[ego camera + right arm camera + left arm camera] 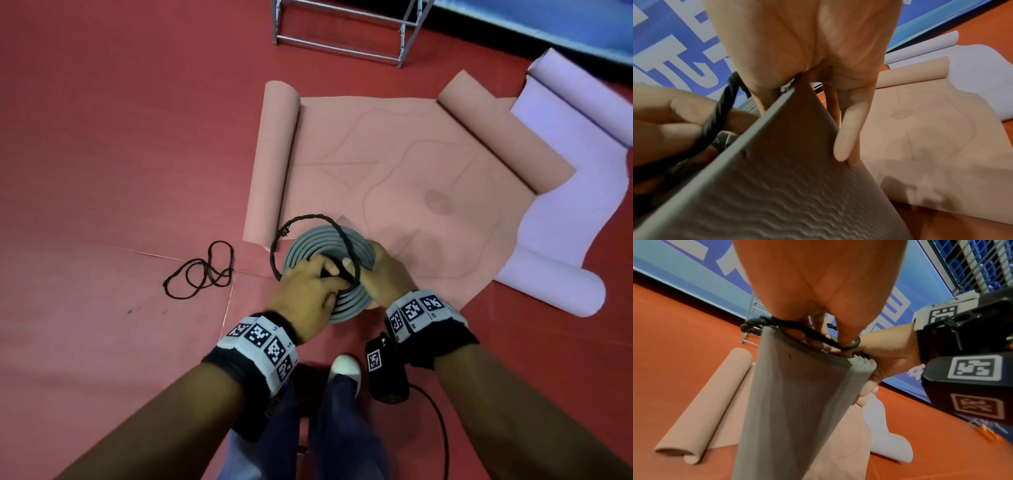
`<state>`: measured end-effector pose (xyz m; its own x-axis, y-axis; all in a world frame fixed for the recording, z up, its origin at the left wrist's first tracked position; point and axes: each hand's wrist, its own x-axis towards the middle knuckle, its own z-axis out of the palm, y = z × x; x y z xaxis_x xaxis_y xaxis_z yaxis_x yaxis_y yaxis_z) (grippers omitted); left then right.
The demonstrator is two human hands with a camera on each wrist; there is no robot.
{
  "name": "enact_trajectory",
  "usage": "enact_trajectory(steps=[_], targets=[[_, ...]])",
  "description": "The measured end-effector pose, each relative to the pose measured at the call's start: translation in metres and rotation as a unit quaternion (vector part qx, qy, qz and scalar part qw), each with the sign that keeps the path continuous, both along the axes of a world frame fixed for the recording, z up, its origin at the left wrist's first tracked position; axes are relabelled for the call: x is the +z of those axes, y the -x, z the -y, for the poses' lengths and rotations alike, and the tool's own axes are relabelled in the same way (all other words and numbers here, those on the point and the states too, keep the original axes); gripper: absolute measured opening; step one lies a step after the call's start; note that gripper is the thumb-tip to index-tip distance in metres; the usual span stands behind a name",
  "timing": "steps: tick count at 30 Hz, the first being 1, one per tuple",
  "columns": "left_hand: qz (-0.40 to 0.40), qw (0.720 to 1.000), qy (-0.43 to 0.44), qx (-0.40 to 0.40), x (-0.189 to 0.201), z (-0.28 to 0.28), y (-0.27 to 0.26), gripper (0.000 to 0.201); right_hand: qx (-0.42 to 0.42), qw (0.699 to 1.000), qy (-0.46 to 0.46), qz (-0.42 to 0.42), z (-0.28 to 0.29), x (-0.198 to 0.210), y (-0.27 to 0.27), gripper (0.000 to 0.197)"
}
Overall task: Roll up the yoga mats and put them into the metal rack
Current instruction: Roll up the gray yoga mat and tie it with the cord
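grey mat [334, 270] rolled, upright; both hands pinch cord loop [310, 219] over its top.
pink mat [394, 178] and lilac mat [579, 192] at 1 o'clock lie unrolled; rack [346, 31] at 12 holds none.

Between us and the metal rack [346, 31] the pink mat [394, 178] lies spread with curled ends, the lilac mat [582, 192] beside it. Left, open red floor [102, 137] offers passage, apart from a loose black cord [202, 274].

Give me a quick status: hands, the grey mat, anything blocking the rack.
Both hands, left and right, on black cord loop atop upright rolled grey mat. Pink mat lies toward rack.
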<state>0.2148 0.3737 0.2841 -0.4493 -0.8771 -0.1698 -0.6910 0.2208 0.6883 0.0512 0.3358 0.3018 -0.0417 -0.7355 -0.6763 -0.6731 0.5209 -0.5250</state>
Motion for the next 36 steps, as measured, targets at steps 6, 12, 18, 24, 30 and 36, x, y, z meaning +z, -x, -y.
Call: enact_trajectory(steps=[6, 12, 18, 24, 30, 36], targets=[[0.066, 0.997, 0.006, -0.036, -0.004, -0.019, 0.022, 0.069, -0.004, 1.000, 0.016, 0.018, -0.005, -0.008, 0.021, 0.037], [0.039, 0.992, 0.122, -0.016, -0.020, -0.015, 0.043, 0.044, -0.103, 0.984, 0.084, 0.119, -0.008, -0.003, 0.042, 0.040], [0.042, 0.985, 0.161, -0.037, -0.022, -0.020, 0.055, 0.037, 0.048, 0.958, 0.279, -0.044, 0.003, -0.001, 0.042, 0.034], [0.072, 0.975, 0.205, -0.049, -0.023, -0.015, 0.058, 0.039, 0.008, 0.974, 0.228, -0.001, 0.009, -0.004, 0.061, 0.043], [0.075, 0.973, 0.211, -0.048, -0.025, -0.022, 0.053, 0.039, 0.021, 0.985, 0.169, 0.010, 0.014, -0.014, 0.062, 0.034], [0.077, 0.971, 0.222, -0.049, -0.028, -0.029, 0.042, 0.040, -0.022, 0.990, 0.124, 0.069, 0.017, -0.024, 0.059, 0.029]])
